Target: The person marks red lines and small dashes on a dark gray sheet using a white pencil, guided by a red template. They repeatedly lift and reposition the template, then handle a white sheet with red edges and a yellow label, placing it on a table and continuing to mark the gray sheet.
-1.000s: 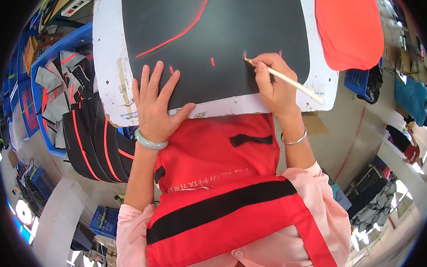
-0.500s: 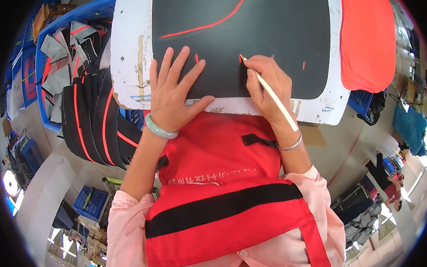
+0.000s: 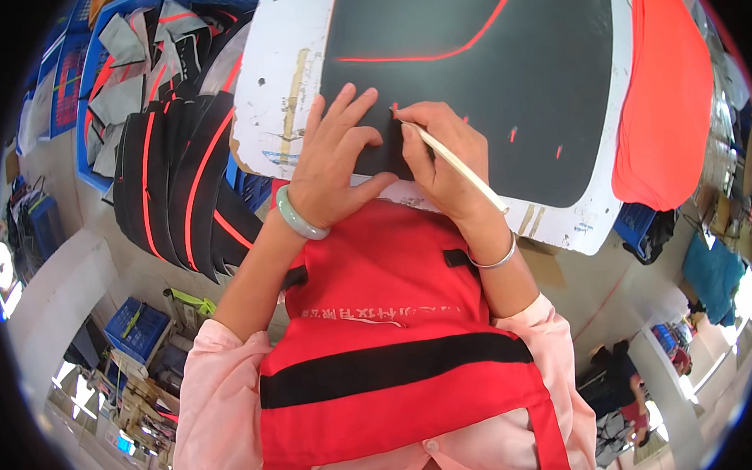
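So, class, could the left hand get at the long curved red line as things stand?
Likely yes: the left hand appears just below the curved red line in the picture, with only bare black sheet between.

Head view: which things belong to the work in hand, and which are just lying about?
In the work:
right hand, holding a pale pen-like stick
left hand, over the edge of a black sheet
white board under the sheet

Apparently just lying about:
red-orange sheets at right
black red-striped pieces
teal cloth
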`<state>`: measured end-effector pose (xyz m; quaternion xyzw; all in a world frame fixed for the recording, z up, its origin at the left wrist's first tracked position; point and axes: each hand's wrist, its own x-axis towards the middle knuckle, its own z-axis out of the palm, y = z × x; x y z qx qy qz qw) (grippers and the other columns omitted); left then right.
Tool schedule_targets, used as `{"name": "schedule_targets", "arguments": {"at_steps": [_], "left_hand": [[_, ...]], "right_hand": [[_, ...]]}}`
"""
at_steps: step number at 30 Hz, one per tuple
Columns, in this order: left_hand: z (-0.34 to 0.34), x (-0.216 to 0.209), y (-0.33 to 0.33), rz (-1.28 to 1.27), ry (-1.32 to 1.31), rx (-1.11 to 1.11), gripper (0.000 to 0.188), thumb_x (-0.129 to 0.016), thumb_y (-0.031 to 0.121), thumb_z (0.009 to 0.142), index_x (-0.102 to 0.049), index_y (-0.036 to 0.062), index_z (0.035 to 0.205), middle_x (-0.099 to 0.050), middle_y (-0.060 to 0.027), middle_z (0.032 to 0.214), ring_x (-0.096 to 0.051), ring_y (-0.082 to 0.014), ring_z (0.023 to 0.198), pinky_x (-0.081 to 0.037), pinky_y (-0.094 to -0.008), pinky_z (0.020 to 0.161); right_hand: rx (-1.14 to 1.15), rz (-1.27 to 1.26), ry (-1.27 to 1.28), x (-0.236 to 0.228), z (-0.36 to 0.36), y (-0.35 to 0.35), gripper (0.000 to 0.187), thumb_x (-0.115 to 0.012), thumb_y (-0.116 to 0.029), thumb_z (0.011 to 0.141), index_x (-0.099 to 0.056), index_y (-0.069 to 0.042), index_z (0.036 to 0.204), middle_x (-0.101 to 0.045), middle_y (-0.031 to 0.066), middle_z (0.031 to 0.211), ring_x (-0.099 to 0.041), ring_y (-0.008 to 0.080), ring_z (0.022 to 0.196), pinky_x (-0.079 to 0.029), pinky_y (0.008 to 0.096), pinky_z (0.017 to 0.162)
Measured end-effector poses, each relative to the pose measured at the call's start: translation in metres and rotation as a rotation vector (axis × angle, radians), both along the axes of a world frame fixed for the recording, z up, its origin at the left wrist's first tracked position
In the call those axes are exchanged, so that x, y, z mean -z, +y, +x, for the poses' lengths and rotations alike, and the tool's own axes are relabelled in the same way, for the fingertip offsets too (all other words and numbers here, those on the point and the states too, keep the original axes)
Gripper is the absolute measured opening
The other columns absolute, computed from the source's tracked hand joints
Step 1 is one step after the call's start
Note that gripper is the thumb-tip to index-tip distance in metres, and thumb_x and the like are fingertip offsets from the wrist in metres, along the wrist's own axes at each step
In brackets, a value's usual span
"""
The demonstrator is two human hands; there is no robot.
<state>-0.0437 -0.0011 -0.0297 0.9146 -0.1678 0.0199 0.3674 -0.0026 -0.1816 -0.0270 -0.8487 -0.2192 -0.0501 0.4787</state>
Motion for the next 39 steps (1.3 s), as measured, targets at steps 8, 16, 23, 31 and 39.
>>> {"name": "schedule_targets", "arguments": {"at_steps": [8,16,23,31,39], "left_hand": [[-0.001,0.0,0.004,0.01,0.033,0.002,0.038,-0.082,0.022,0.066,-0.054,0.0067,0.086,-0.045,-0.017,0.142,-0.034,-0.0398,0.137,-0.019,-0.0541,0.112],[0.002,-0.005,0.005,0.067,0.031,0.031,0.039,-0.082,0.021,0.066,-0.057,0.0064,0.092,-0.045,-0.0179,0.141,-0.037,-0.0381,0.135,-0.026,-0.0516,0.11],[0.004,-0.02,0.01,-0.689,0.327,-0.418,0.052,-0.072,0.014,0.082,-0.051,0.0034,0.129,-0.043,-0.0185,0.141,-0.04,-0.0302,0.134,-0.032,-0.0398,0.108],[0.043,-0.041,0.047,-0.981,0.738,-0.47,0.047,-0.052,0.025,0.098,-0.042,0.0042,0.139,-0.054,-0.0099,0.132,-0.052,-0.0158,0.117,-0.041,-0.0288,0.093],[0.064,-0.017,0.041,-1.224,0.689,-0.428,0.044,-0.058,0.009,0.094,-0.045,0.0005,0.134,-0.063,-0.0094,0.111,-0.062,-0.0151,0.097,-0.051,-0.0293,0.084]], "right_hand": [[0.024,-0.09,-0.083,0.007,-0.002,0.004,0.013,-0.064,-0.003,0.079,-0.06,-0.006,0.091,-0.065,0.0085,0.086,-0.063,0.0244,0.068,-0.051,0.0321,0.06],[0.131,0.037,-0.002,-0.008,0.007,-0.018,0.006,-0.061,-0.003,0.083,-0.06,-0.003,0.089,-0.064,0.0111,0.088,-0.062,0.0266,0.078,-0.051,0.034,0.069],[0.871,-0.179,0.254,0.004,0.021,-0.194,0.034,-0.042,-0.012,0.095,-0.06,0.005,0.118,-0.066,0.0119,0.1,-0.059,0.0122,0.075,-0.048,0.0254,0.067],[0.878,-0.266,0.466,-0.019,0.029,-0.203,0.032,-0.046,-0.014,0.087,-0.066,0.005,0.105,-0.058,0.0038,0.072,-0.046,0.0085,0.057,-0.038,0.0259,0.053],[0.864,-0.127,0.382,-0.021,0.033,-0.215,0.031,-0.058,-0.024,0.089,-0.059,0.006,0.085,-0.054,0.0096,0.066,-0.049,0.015,0.065,-0.042,0.0332,0.061]]}}
